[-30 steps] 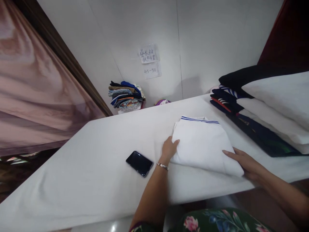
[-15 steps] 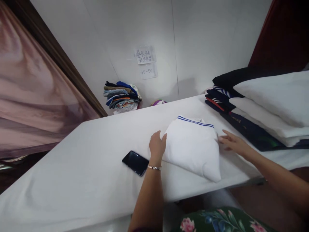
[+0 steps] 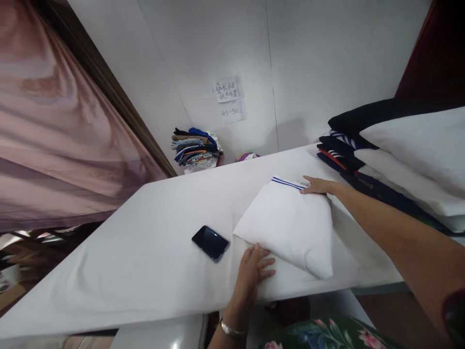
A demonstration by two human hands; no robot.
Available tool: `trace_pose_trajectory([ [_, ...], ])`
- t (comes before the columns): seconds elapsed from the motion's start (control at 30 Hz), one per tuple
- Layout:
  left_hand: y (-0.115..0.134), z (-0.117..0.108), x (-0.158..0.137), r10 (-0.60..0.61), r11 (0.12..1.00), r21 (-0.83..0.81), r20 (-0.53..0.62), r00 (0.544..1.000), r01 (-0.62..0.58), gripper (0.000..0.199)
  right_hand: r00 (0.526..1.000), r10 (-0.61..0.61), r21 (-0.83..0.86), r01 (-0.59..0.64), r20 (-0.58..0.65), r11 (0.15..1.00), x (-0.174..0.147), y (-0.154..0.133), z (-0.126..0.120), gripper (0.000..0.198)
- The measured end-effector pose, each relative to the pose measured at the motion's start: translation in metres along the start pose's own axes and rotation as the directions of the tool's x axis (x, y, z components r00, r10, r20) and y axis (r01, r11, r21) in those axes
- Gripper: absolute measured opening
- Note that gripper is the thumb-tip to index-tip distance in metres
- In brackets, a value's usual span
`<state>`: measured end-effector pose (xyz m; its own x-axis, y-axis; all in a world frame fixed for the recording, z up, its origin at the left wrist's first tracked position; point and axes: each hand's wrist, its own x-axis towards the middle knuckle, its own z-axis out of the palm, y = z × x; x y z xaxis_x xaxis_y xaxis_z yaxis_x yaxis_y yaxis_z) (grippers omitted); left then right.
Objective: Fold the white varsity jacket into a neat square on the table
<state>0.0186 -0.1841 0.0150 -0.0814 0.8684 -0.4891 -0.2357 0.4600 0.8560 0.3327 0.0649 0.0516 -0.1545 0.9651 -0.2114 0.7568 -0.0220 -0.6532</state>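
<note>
A folded white garment (image 3: 283,225) with blue stripes along its far edge lies on the white-covered table (image 3: 145,261). At its near edge, my left hand (image 3: 251,271) rests with fingers spread, the tips by the lower fold. My right hand (image 3: 317,185) reaches over to the far striped edge; its thumb and fingers are apart, lying on the cloth and covering the right end of the stripes. A black phone (image 3: 210,243) lies face up left of the garment.
Folded dark and white clothes (image 3: 399,160) are stacked at the right. A pile of mixed folded clothes (image 3: 196,150) stands beyond the far edge. Handwritten paper notes (image 3: 229,97) are on the wall. A pink curtain (image 3: 65,121) hangs at the left.
My left hand has moved from the garment's left side down to its near edge. My right hand has gone from beside the garment onto its far striped edge. The view has shifted slightly.
</note>
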Motion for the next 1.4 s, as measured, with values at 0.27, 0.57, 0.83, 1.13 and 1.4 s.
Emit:
trace_pose_trajectory([
  [0.27, 0.019, 0.024, 0.023, 0.112, 0.991, -0.074, -0.016, 0.994, -0.113, 0.046, 0.994, 0.098, 0.169, -0.089, -0.048, 0.982, -0.019, 0.013, 0.005, 0.114],
  [0.57, 0.095, 0.017, 0.121, 0.342, 0.871, 0.431, -0.188, 0.921, -0.235, 0.061, 0.928, 0.202, 0.354, -0.083, -0.312, 0.931, -0.092, 0.037, 0.019, 0.093],
  [0.83, 0.074, -0.001, 0.116, 0.394, 0.815, 0.520, -0.176, 0.902, -0.254, 0.063, 0.940, 0.190, 0.223, -0.128, -0.282, 0.966, -0.109, 0.047, 0.043, 0.088],
  [1.13, 0.011, -0.014, -0.002, 0.670, 0.350, 0.759, 0.208, 0.713, -0.549, 0.054, 0.771, -0.453, -0.207, 0.403, -0.447, 0.891, -0.173, 0.041, 0.060, 0.064],
  [1.4, 0.005, -0.003, -0.006, 0.645, 0.198, 0.930, 0.113, 0.756, -0.308, 0.018, 0.697, -0.695, -0.485, 0.553, -0.176, 0.678, -0.165, 0.058, 0.077, 0.046],
])
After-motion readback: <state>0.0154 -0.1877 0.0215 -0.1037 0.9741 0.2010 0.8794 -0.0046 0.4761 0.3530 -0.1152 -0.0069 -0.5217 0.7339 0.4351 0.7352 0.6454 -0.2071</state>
